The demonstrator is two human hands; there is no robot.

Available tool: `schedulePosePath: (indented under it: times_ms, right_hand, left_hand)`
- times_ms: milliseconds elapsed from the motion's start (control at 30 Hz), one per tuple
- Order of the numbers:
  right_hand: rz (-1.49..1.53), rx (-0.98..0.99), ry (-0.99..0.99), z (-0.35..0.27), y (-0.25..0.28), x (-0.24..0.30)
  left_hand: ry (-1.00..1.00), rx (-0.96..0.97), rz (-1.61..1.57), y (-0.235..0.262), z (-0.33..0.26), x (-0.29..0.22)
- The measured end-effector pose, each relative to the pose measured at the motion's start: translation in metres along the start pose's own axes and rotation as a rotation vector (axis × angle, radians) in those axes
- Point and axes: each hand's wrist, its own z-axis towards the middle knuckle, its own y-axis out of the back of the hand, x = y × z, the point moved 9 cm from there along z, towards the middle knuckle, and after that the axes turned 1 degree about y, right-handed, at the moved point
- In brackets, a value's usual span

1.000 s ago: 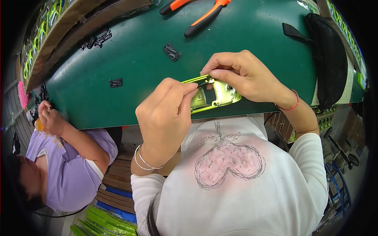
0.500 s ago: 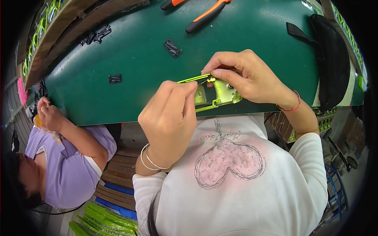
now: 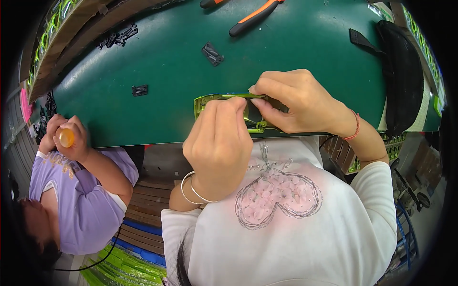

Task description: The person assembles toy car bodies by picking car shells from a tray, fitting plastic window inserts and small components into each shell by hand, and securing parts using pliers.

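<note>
1. Head view: I have the yellow-green plastic frame (image 3: pixel 257 127) between my two hands, above the near edge of the green tabletop (image 3: pixel 171 57); I cannot tell whether it touches the surface.
2. My left hand (image 3: pixel 217 138) has its thumb and fingers drawn together, pinching at the middle of the frame, with the frame's rounded end showing past my knuckles. The back of the hand covers much of the grip – whether a small part sits in those fingertips too, I cannot tell.
3. My right hand (image 3: pixel 298 102) comes in from the other side, thumb and forefinger closed on the frame's far edge, near my left fingertips; the other fingers are curled.
4. Beyond my hands lies one small black plastic piece (image 3: pixel 212 54), with another black piece (image 3: pixel 140 90) farther left and a pile of black parts (image 3: pixel 119 37) up by the cardboard tray (image 3: pixel 71 45).
5. Orange-and-black tool handles (image 3: pixel 254 20) reach in at the top edge; a black fabric pouch (image 3: pixel 401 78) lies at the right.
6. To my left, well apart from my hands, a co-worker's hands (image 3: pixel 76 148) hold a yellow-orange handle (image 3: pixel 67 137).
</note>
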Motion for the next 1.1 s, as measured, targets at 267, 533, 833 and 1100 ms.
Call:
schedulePosePath:
  times_ms: [267, 533, 833, 1100]
  right_hand:
    - [0.015, 0.018, 0.051, 0.017, -0.016, -0.013]
    - [-0.007, 0.055, 0.069, 0.021, -0.018, -0.004]
    - [-0.34, 0.033, 0.005, 0.02, -0.01, 0.0]
    - [-0.196, -0.055, -0.054, 0.017, -0.003, -0.003]
  left_hand:
    - [-0.09, 0.131, 0.086, 0.009, 0.025, 0.027]
    - [-0.304, 0.366, -0.075, -0.021, 0.023, 0.028]
    - [-0.084, 0.298, -0.053, -0.011, 0.027, 0.047]
    - [0.056, 0.375, -0.509, 0.023, 0.026, 0.055]
